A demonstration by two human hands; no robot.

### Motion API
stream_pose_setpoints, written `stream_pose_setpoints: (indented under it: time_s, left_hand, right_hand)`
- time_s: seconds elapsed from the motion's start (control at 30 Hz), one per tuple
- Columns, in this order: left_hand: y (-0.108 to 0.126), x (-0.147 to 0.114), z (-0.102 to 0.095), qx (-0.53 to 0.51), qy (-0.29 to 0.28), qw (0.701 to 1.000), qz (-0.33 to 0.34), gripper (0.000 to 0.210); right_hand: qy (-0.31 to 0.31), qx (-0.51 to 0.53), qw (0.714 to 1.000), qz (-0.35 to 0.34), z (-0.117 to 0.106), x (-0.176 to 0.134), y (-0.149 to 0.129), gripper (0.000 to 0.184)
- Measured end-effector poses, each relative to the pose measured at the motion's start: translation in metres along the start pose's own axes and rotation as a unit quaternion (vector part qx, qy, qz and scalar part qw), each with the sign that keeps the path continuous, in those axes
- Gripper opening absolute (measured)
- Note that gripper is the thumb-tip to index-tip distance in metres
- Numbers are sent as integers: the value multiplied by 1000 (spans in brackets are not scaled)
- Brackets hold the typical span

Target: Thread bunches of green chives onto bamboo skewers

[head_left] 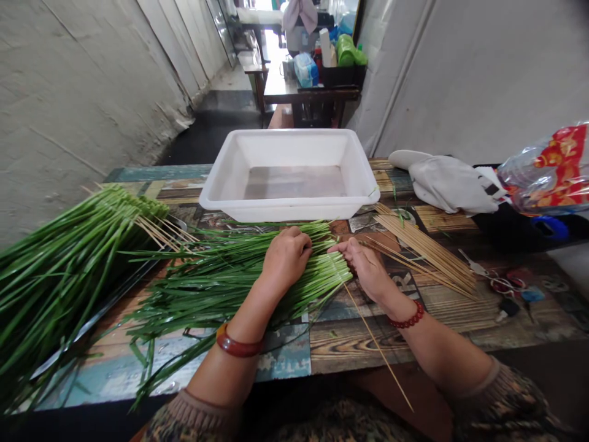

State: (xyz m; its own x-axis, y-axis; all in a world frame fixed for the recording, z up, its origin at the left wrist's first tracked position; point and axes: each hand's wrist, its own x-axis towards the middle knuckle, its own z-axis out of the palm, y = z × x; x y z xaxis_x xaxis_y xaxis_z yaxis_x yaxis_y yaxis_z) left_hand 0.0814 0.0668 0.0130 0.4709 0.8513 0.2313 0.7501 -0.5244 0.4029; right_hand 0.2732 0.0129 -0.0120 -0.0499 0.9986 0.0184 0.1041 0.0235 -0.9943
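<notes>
A spread of garlic chives (197, 288) lies across the table, its pale stem ends pointing right. My left hand (286, 252) rests on the stems with its fingers curled round some of them. At the cut ends, my right hand (365, 267) has its index finger stretched along the stems and its other fingers bent against them; its thumb is partly hidden. A thin bamboo skewer (380, 347) runs through the stem ends and sticks out toward me past the table edge. To the right lie loose bamboo skewers (427, 252). A pile of skewered chives (69, 264) stands at the left.
Behind the chives stands a white plastic tub (289, 210). A long metal blade or tray edge (87, 331) shows beside the left pile. A white cap (451, 181), a red-printed plastic bag (552, 172) and keys (506, 307) lie on the right. Another table (280, 92) stands farther back.
</notes>
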Motion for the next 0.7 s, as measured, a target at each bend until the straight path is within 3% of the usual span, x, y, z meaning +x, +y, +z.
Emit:
stream_pose_setpoints:
  time_s: [0.23,0.7]
  left_hand:
    - [-1,-1,-1,-102,65,993,7,11]
    - [8,-6,-2,-169,46,984,7,13]
  right_hand:
    - [0,-56,998,-15,3,-1,-1,27]
    - [48,2,998,-33,15,-7,3,25]
